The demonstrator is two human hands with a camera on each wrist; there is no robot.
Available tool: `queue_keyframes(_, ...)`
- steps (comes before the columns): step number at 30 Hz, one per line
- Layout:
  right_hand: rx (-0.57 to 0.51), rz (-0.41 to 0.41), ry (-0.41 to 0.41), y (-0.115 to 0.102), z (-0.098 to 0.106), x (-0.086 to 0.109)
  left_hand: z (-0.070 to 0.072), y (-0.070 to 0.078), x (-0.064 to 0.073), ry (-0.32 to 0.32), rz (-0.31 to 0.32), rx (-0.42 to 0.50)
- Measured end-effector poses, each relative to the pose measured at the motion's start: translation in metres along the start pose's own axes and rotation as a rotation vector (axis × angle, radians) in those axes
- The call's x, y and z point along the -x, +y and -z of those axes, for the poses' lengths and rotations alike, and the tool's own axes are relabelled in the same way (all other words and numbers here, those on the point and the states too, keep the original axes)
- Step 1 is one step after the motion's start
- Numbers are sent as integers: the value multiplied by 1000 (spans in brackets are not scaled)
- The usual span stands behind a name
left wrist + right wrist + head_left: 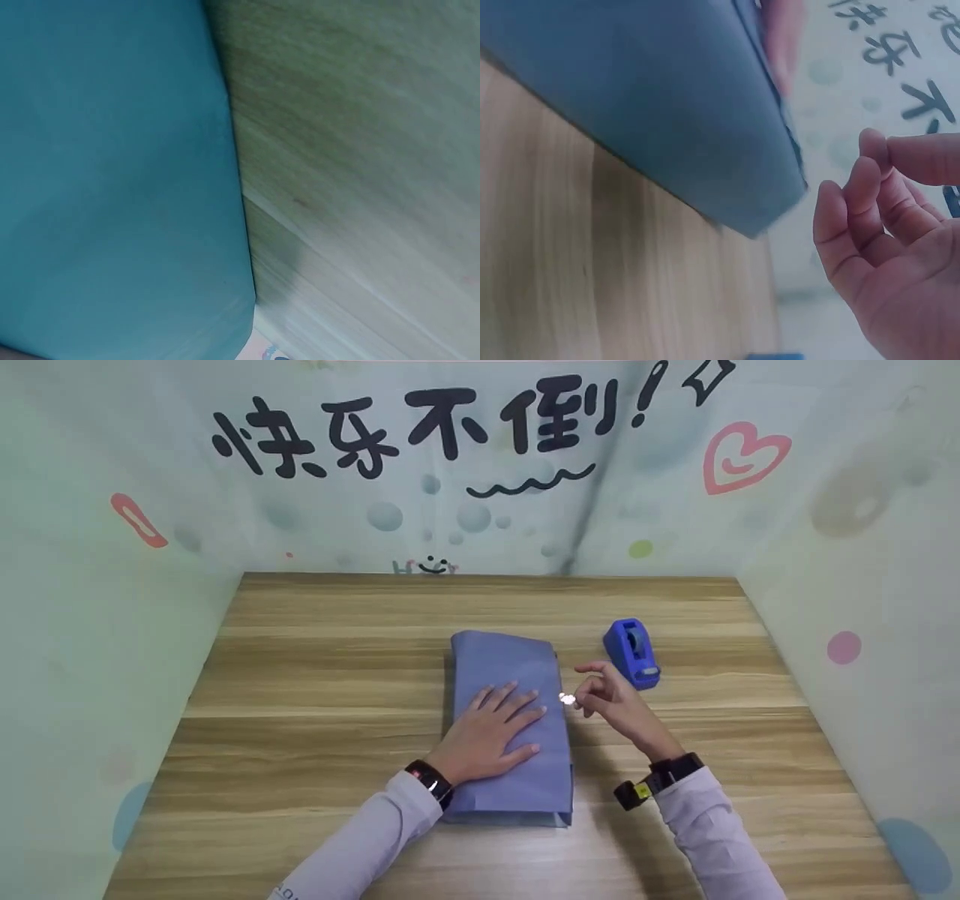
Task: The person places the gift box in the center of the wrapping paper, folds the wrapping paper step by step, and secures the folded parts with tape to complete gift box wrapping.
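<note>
A box-shaped package wrapped in blue paper (510,664) lies lengthwise on the table, and its side fills the left half of the left wrist view (112,165). Spread flat on its top is my left hand (484,739), fingers pointing toward the far right. My right hand (619,705) is raised just off the package's right edge. Between its thumb and fingers it pinches a small piece of clear tape (567,699), which glints white. In the right wrist view that hand (900,232) has its fingertips together, and the tape hardly shows there.
A blue tape dispenser (632,654) stands on the wood-grain table (322,690), behind and right of the package, close to my right hand. Printed cloth walls (480,532) enclose the table's back and sides.
</note>
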State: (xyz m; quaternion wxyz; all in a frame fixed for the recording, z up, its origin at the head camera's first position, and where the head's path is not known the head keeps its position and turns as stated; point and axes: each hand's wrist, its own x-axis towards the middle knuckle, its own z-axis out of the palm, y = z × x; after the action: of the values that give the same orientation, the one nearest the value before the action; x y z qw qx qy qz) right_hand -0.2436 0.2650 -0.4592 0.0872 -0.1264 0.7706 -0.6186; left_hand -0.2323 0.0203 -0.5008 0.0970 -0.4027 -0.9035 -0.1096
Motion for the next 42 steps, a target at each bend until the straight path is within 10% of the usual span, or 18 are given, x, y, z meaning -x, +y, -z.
queue_keyframes(20, 206, -62, -12, -21, -25, 2, 1, -1, 1, -15, -5, 28)
queue_keyframes(31, 240, -18, 29, 14, -19, -8, 1, -1, 2, -32, 4, 16)
queue_keyframes(42, 354, -47, 27, -16, -31, -1, 2, 0, 2, -48, 12, 13)
